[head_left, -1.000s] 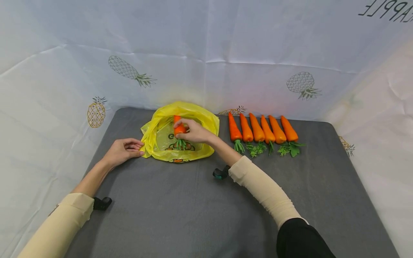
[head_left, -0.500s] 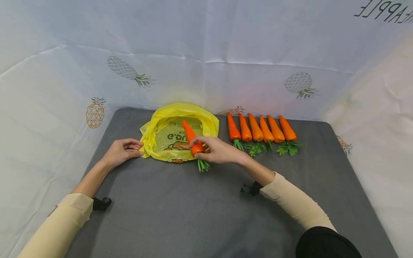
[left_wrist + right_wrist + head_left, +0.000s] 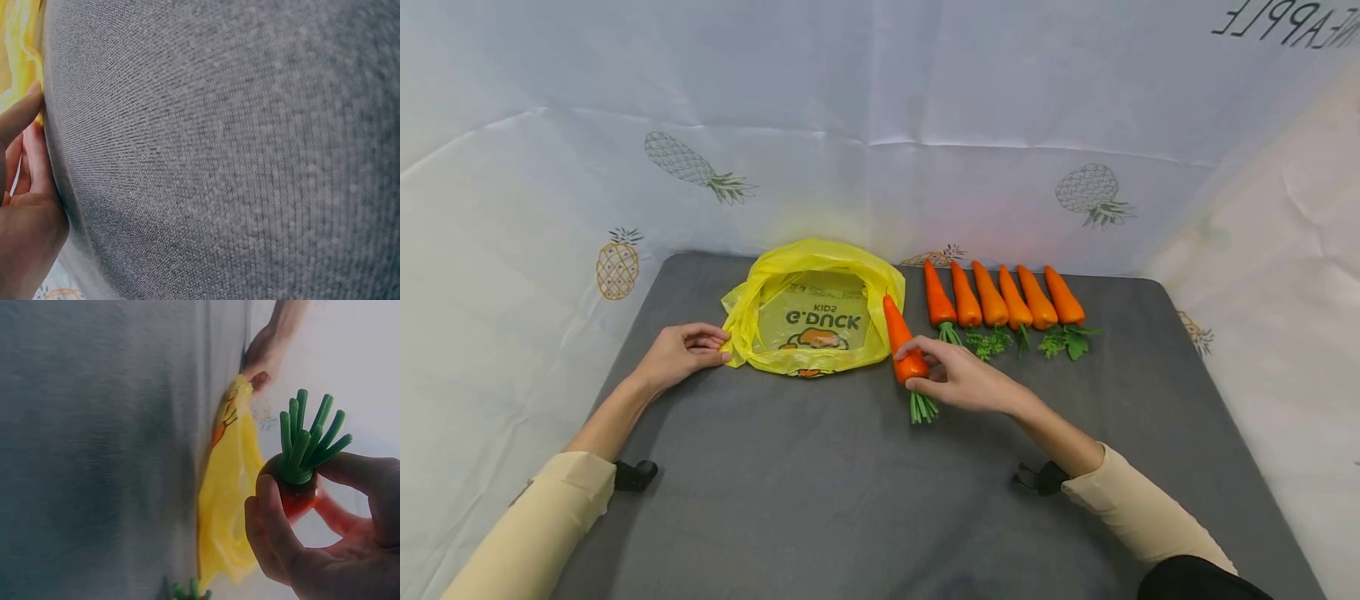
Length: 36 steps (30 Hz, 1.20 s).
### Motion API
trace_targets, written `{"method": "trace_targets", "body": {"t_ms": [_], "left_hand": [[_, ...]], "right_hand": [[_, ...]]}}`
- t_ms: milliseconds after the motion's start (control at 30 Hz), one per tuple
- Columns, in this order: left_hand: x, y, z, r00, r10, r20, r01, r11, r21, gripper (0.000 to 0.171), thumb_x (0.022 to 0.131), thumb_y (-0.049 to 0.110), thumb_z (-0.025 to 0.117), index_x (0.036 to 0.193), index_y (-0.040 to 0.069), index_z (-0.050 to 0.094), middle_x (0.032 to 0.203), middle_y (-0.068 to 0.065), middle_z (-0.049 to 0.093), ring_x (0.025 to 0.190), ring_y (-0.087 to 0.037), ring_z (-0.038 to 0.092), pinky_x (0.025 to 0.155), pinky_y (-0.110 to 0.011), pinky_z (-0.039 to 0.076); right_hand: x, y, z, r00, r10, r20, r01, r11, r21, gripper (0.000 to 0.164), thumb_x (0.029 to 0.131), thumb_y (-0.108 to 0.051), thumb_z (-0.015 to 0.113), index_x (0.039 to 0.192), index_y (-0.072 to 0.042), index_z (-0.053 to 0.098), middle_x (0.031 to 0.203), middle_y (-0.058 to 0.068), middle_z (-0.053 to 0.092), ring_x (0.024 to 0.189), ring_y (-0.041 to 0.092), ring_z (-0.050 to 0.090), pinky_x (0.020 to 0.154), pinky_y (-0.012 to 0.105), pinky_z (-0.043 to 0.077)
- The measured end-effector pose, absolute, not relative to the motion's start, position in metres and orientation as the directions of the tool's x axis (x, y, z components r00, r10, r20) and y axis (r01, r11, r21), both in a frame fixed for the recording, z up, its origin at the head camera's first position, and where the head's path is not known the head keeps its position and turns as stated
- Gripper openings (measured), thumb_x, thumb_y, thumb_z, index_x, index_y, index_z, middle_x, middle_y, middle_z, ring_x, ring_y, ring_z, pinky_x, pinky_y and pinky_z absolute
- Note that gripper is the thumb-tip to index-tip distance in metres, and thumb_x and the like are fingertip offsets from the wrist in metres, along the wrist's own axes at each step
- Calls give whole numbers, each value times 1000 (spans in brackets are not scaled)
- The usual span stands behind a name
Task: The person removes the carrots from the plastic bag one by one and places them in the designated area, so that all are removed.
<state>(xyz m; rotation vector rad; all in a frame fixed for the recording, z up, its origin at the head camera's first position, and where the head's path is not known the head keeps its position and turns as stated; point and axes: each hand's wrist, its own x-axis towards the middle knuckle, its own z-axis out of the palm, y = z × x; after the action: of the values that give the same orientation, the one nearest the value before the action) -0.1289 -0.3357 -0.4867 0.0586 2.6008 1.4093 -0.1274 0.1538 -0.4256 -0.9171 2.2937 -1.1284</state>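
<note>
My right hand point(image 3: 962, 373) grips an orange carrot point(image 3: 898, 333) near its thick end, just off the right side of a yellow plastic bag point(image 3: 887, 333). Short green stems point(image 3: 306, 440) stick out past the fingers in the right wrist view. The bag's mouth gapes, showing a printed inner wall with a duck logo. At its left edge, my left hand point(image 3: 679, 358) pinches the plastic between thumb and fingers; in the left wrist view the thumb point(image 3: 25, 112) lies against the yellow film.
Several orange carrots point(image 3: 992, 300) lie side by side at the back right of the grey table point(image 3: 820, 500), leafy tops point(image 3: 988, 342) toward me. A white pineapple-print cloth point(image 3: 820, 167) hangs behind and at the sides.
My right hand has drawn the carrot out from over the bag's opening, rightward and toward me. The left hand keeps its place at the bag's edge.
</note>
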Motion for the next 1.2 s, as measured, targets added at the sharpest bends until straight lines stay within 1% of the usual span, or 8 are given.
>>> {"method": "trace_targets", "body": {"t_ms": [133,200,333,500,700,967,1033,1200], "left_hand": [[-129,-338,-488,-984,111,-137,-54,549,834,44,98,16,83,134,-7,69,109,3,76,89,7,68,77,-14,60],[-129,-338,-489,-984,115,-136,-50,553,832,44,99,16,82,134,-7,69,108,4,76,89,7,68,77,-13,60],[-129,-338,-490,-985,115,-132,-47,555,831,44,99,16,82,134,-6,69,110,-1,76,89,7,68,77,-13,60],[-131,-339,-491,-983,121,-138,-47,560,827,45,99,16,82,135,-6,68,117,-11,76,90,7,68,78,-13,60],[-131,-337,-490,-983,121,-136,-44,565,824,46,98,17,83,135,-6,69,120,-14,76,90,8,68,78,-13,60],[-128,-336,-486,-989,109,-104,-27,553,833,42,97,17,84,131,-6,71,109,0,78,88,8,69,77,-13,61],[-128,-336,-486,-989,113,-96,-19,549,836,42,98,16,84,131,-7,71,108,2,78,88,8,69,76,-13,61],[-129,-337,-483,-989,117,-95,-15,548,836,42,98,19,84,130,-5,72,108,5,77,88,8,69,77,-14,60]], "right_hand": [[-122,163,-432,-705,-703,-95,-355,465,-811,35,108,-25,70,140,-16,61,123,6,71,107,16,71,96,33,63],[-120,167,-437,-706,-701,-101,-348,467,-813,35,108,-25,70,141,-15,61,124,7,71,107,16,71,94,31,63],[-117,173,-445,-701,-704,-111,-335,463,-821,36,109,-24,69,142,-13,61,124,9,70,107,16,71,92,28,63],[-114,178,-455,-700,-703,-121,-327,468,-821,36,109,-23,68,142,-12,60,125,10,69,103,13,71,91,28,63],[-112,180,-459,-715,-686,-131,-342,508,-791,35,109,-23,69,141,-13,61,124,8,67,99,14,65,90,29,62],[-112,179,-459,-730,-672,-124,-401,568,-719,37,107,-21,72,143,-16,63,114,4,64,104,17,61,91,29,59],[-113,178,-459,-731,-671,-125,-408,576,-709,38,107,-21,71,144,-16,63,115,5,64,106,18,61,91,29,59],[-113,177,-458,-728,-674,-123,-416,577,-703,41,108,-19,70,148,-15,62,120,8,63,109,20,61,90,29,60]]}}
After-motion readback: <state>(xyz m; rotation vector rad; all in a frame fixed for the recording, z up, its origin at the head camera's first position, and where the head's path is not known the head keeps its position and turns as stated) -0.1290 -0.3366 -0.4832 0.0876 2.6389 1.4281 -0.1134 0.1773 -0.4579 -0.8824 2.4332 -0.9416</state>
